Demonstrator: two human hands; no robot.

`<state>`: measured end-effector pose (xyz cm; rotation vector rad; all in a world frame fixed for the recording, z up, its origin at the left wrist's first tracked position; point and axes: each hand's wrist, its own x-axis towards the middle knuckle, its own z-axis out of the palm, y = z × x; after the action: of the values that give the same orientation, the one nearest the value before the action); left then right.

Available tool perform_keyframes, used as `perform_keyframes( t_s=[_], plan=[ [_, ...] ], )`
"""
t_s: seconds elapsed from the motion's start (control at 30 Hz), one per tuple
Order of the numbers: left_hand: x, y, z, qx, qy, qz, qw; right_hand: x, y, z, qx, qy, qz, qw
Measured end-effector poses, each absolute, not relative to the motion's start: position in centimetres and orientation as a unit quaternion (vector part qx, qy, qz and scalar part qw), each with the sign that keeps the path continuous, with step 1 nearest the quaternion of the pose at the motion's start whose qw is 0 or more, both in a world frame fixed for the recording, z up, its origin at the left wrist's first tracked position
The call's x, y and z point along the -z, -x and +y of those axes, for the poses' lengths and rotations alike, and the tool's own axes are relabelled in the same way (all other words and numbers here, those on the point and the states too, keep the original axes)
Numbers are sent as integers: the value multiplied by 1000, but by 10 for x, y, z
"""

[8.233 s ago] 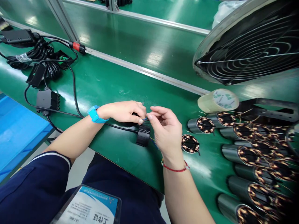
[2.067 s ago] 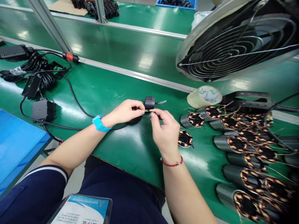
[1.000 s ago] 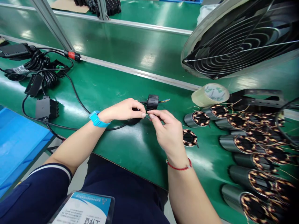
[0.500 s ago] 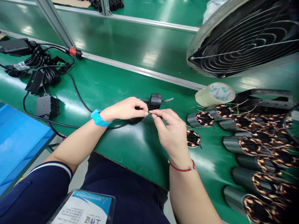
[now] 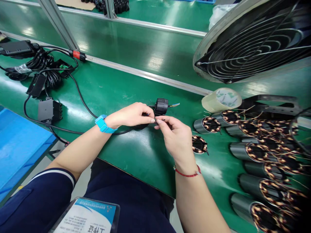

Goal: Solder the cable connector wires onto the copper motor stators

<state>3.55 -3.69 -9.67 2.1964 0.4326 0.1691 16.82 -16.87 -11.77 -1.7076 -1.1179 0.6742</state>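
My left hand [image 5: 137, 115], with a blue wristband, is closed in a pinch, its fingertips meeting those of my right hand [image 5: 177, 134]. The right hand pinches too, finger and thumb pressed together on what looks like the end of a thin wire, mostly covered by the fingers. A black cable [image 5: 125, 131] runs from the left to under my left hand. Just behind the fingertips stands a ribbed black round cap [image 5: 161, 106], with thin coloured wires [image 5: 174, 105] sticking out to its right. A dark part beneath my left hand is largely hidden.
Several motor stators with copper windings [image 5: 259, 150] fill the right side, one stator [image 5: 199, 144] close to my right wrist. A tape roll [image 5: 221, 99] and a fan [image 5: 252, 48] are behind them. Coiled cables [image 5: 46, 66] and a black box [image 5: 48, 110] lie left, above a blue bin [image 5: 21, 145].
My right fingertips have moved slightly left and closed in against the left ones, covering the short bit of wire that showed between them. The view has shifted slightly.
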Motion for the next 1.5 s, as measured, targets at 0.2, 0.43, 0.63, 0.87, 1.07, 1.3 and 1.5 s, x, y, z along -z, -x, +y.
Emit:
perform_keyframes(
  t_s=[0.2,0.43,0.63,0.87,1.07,1.3,1.5],
  plan=[
    [96,-36,-35,-65,-864,184,464,119,-168,-168,-254,710,-445,483],
    [96,-36,-35,-56,-845,192,496,123,-173,-166,-266,708,-408,511],
    [93,-37,-43,-47,-858,198,472,119,-171,-166,-351,687,-399,496],
    [94,-35,-35,-38,-846,204,492,123,-171,-166,-276,681,-414,536],
    [94,-33,-26,-14,-807,182,562,126,-173,-167,-145,716,-492,474],
    [96,-35,-34,53,-804,156,571,128,-172,-166,-47,714,-595,366],
    [99,-36,-35,47,-800,158,577,129,-172,-168,-21,708,-625,327]
  ],
)
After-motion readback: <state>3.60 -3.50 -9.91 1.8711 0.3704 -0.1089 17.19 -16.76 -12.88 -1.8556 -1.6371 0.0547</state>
